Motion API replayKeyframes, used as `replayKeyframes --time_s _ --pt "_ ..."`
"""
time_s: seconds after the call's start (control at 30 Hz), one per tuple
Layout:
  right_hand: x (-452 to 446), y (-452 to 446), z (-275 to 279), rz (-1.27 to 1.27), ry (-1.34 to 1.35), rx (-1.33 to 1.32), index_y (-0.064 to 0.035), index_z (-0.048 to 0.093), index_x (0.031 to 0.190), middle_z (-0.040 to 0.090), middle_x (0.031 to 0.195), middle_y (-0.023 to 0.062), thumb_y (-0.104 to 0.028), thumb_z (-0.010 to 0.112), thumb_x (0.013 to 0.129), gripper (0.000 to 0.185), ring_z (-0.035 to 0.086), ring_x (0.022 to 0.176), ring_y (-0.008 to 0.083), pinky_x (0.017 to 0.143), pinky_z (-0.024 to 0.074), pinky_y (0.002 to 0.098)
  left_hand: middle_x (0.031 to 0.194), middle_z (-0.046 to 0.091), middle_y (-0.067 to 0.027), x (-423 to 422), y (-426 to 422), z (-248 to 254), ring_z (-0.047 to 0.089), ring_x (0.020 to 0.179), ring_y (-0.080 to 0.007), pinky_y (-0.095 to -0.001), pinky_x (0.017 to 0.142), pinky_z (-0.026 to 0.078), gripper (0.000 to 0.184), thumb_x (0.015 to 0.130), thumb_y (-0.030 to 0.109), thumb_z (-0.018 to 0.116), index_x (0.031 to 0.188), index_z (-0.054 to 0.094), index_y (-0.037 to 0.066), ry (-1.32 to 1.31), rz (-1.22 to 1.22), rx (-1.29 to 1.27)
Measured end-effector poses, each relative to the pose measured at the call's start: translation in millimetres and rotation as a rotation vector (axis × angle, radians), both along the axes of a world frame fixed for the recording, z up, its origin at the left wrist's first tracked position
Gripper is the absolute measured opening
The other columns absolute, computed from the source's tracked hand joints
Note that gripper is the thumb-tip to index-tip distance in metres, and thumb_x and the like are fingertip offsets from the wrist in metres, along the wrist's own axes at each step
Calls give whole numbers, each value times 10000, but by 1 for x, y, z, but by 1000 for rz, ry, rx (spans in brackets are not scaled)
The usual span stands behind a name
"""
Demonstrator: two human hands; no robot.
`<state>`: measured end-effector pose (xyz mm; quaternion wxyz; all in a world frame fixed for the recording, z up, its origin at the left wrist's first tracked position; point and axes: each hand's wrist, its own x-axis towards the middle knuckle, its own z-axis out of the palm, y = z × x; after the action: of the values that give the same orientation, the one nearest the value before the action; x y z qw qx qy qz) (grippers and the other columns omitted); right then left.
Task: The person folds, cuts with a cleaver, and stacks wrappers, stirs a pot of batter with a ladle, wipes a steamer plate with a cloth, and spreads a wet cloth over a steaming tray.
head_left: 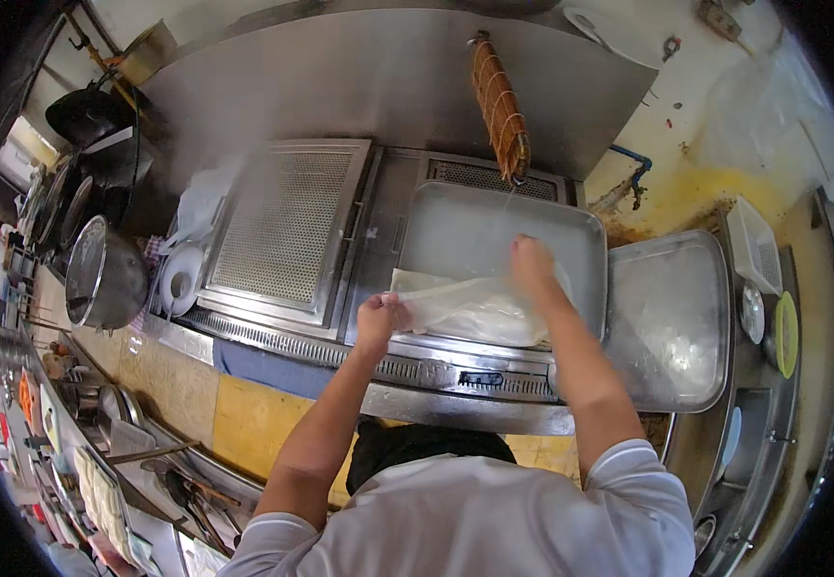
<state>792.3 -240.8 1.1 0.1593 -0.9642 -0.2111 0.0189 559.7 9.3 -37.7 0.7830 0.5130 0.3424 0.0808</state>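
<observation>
A thin, pale, translucent sheet [470, 303] lies wrinkled across the near part of a shallow metal tray [598, 236]. At the sheet's left edge, by the tray's near-left corner, my left hand [379, 315] is closed in a pinch on it. My right hand [532, 264] is over the tray's middle, closed at the sheet's upper right edge. Motion blurs its fingers, and the fingertips are hard to make out. The tray's far part has a smooth, cloudy surface.
Left of the tray, a perforated metal panel [278, 226] is set in the steel counter. A second tray [672, 317] sits to the right. Above hangs a tied brown roll [499, 106]. A deep pot [106, 274] and white dishes [183, 277] stand at left.
</observation>
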Motion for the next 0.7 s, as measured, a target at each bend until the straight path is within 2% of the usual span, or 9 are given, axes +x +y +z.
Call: replayKeyframes --time_s 0.07,0.17,0.27,0.37,0.43,0.5,0.57,0.67,0.7 --pt "23 -23 -23 7 37 -156 -10 754 1031 733 990 241 -116 584 898 240 716 968 411 877 570 525 818 673 -81 -1 -1 7 660 684 -180 -366 658 590 201 1048 188 621 1038 594 -11 -8 2 -1" --pt "17 -45 -8 95 -40 -260 -19 762 1026 738 995 239 -159 606 888 251 717 991 404 878 568 519 820 667 -78 -1 1 13 651 677 -178 -368 677 588 195 1054 180 610 1037 594 -13 15 -24 7" --pt "22 -68 -15 25 61 -250 -24 774 986 735 1015 249 -168 623 872 237 715 1011 398 898 561 510 897 694 -69 -4 3 10 679 761 -174 -339 700 567 228 1050 211 620 1092 627 -13 15 -56 -20" --pt "27 -91 -27 17 -10 -283 -24 778 956 735 993 254 -151 631 862 217 717 1002 394 908 556 509 822 669 -77 0 -4 23 654 698 -179 -367 668 577 206 1056 190 611 1052 601 -17 36 -18 32" --pt "31 -103 -28 66 -50 -287 -30 776 965 738 966 249 -145 636 863 209 720 979 391 903 555 512 837 680 -79 2 -5 26 659 718 -175 -359 677 573 221 1054 199 616 1060 615 -22 56 -11 33" --pt "29 -111 -26 62 -42 -180 -40 772 984 740 953 238 -138 638 868 203 722 965 387 891 556 504 859 691 -80 2 -3 22 664 737 -171 -349 691 567 232 1052 204 622 1065 629 -27 62 -23 78" --pt "14 -113 3 -20 -9 29 -51 766 1001 743 958 228 -126 637 875 195 721 966 382 874 560 484 887 703 -78 4 7 1 667 755 -166 -337 710 560 238 1050 204 626 1068 643 -33 50 -58 169" --pt "0 -121 29 -138 29 336 -44 743 961 740 918 205 -100 661 879 129 730 898 326 820 561 412 903 707 -61 14 13 3 647 783 -145 -310 733 535 228 1045 193 632 1060 662 -33 28 -30 280" --pt "-3 -124 33 -144 -8 449 -35 730 949 738 901 180 -86 664 884 106 719 862 288 798 555 386 899 702 -56 16 11 18 638 787 -140 -307 736 527 222 1046 190 628 1052 662 -30 20 -30 291"
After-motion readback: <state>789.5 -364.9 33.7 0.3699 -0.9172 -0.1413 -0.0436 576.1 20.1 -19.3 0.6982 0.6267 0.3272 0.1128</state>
